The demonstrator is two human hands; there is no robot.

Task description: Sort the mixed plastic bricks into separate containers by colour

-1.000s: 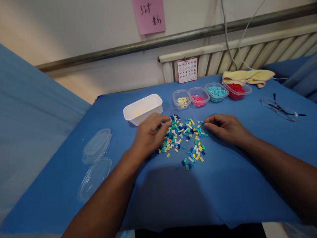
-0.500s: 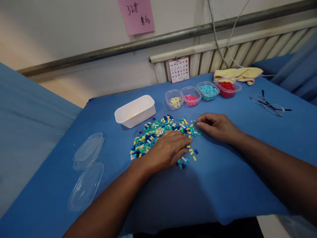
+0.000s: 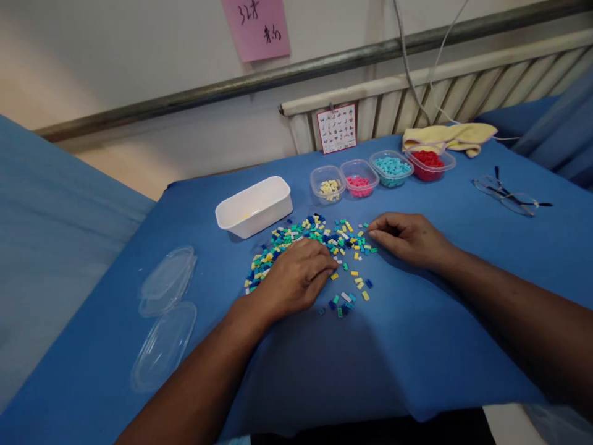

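Note:
Small toy building bricks point(image 3: 296, 232) in yellow, green, white, light blue and dark blue lie in a loose pile on the blue cloth. Over the near side of the pile rests my left hand point(image 3: 301, 272), palm down, its fingers curled and drawn together at the bricks; whatever they grip is hidden. At the pile's right edge, my right hand point(image 3: 412, 241) has thumb and forefinger pinched close beside a few small bricks. I cannot make out what is between those fingertips. Several stray bricks point(image 3: 345, 303) lie just to the right of my left hand.
Behind the pile stand a white tub point(image 3: 254, 207) and clear containers of cream point(image 3: 328, 185), pink point(image 3: 359, 179), light blue point(image 3: 391, 168) and red point(image 3: 428, 165) bricks. Clear lids point(image 3: 164, 346) lie left, glasses point(image 3: 509, 194) right, a yellow cloth point(image 3: 449, 137) at the back.
My left hand has drawn back to the left, its fingers curling in and uncovering bricks near its fingertips. My right hand stays nearly in place.

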